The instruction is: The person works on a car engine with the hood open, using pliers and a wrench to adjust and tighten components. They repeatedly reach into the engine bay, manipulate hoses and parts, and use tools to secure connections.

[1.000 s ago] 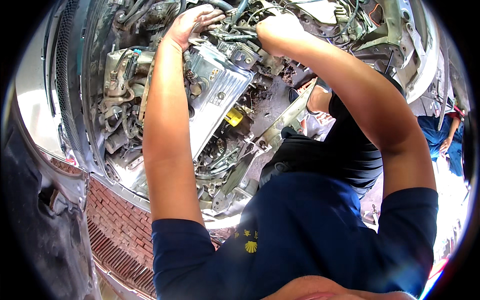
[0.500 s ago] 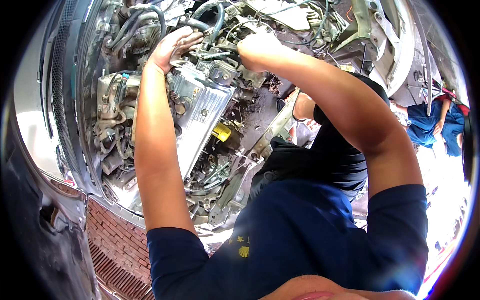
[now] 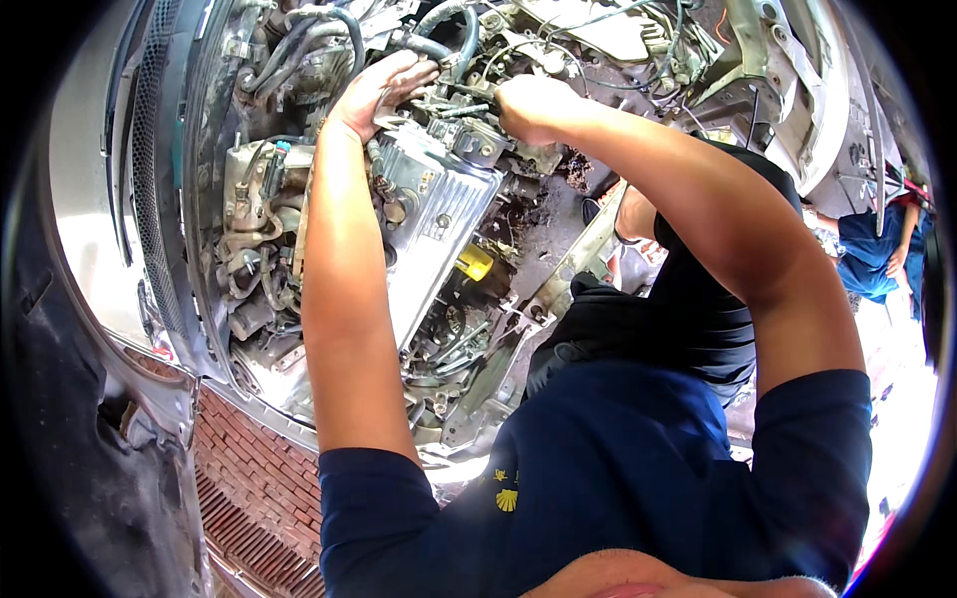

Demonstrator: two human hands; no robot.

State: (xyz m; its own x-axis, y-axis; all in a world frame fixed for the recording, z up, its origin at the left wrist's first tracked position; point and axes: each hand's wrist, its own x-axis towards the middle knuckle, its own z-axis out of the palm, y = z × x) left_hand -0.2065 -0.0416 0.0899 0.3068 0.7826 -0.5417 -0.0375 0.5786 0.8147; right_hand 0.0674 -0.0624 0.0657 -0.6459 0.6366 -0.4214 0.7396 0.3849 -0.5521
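Observation:
Below me lies a dirty car engine with a ribbed silver valve cover (image 3: 439, 224). My left hand (image 3: 382, 92) rests at the far end of this cover, its fingers stretched out beside the hoses and metal fittings there. To its right, my right hand (image 3: 536, 108) is closed like a fist near thin cables and a small metal housing (image 3: 480, 143). Whatever its fingers grip is hidden beneath the hand. Dark rubber hoses (image 3: 467, 45) curve just beyond both hands. A yellow plastic part (image 3: 475, 262) sits beside the cover, on its right.
Intake parts and wiring (image 3: 261, 219) crowd the engine's left side. A metal crossmember (image 3: 543, 299) runs along the right, close to my leg. The open car door (image 3: 90, 419) stands at the left, brick paving (image 3: 239, 448) below it. Another person (image 3: 877, 249) is at the far right.
The whole view has shifted, so the engine and my arms appear a little farther right. Both hands keep nearly the same places on the engine.

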